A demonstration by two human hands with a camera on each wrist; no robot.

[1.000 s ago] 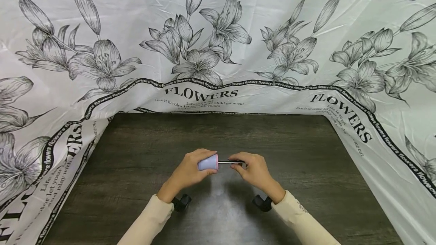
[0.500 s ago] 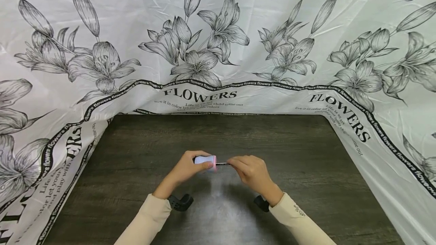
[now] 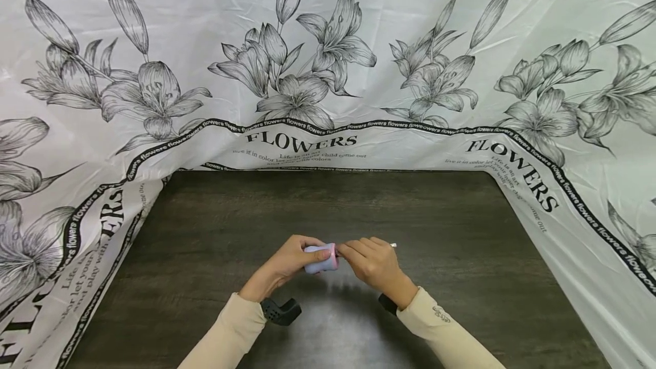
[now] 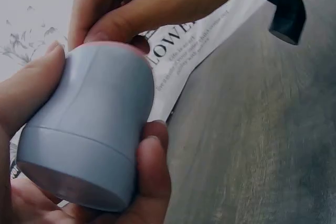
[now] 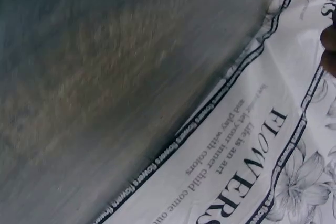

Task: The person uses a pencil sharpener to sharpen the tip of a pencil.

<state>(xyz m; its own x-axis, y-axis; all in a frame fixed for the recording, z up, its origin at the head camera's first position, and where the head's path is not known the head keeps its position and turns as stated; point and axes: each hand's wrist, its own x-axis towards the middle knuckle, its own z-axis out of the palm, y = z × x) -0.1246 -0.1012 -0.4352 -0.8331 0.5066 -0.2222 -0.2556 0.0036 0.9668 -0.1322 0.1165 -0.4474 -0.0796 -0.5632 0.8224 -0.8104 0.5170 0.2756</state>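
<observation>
In the head view my left hand (image 3: pixel 292 258) grips a lavender, waisted pencil sharpener (image 3: pixel 322 259) with a pink top, tilted on its side above the table. The left wrist view shows the thumb and fingers wrapped around the sharpener body (image 4: pixel 100 114), its flat base toward the camera. My right hand (image 3: pixel 371 261) pinches a dark pencil close against the pink end. Only the pencil's pale back end (image 3: pixel 393 245) shows beyond the knuckles; fingers hide the rest. At the right wrist view's edge, just some dark fingertips (image 5: pixel 329 51) are visible.
Both hands are above a dark wood-grain table (image 3: pixel 328 204). A white cloth (image 3: pixel 441 147) printed with flowers and lettering hangs behind it and along its sides. Black bands (image 3: pixel 281 311) sit on both wrists.
The right hand has turned at the wrist and closed up to the pink end, covering the pencil's shaft. Both hands have shifted slightly right and nearer, and the sharpener has tilted.
</observation>
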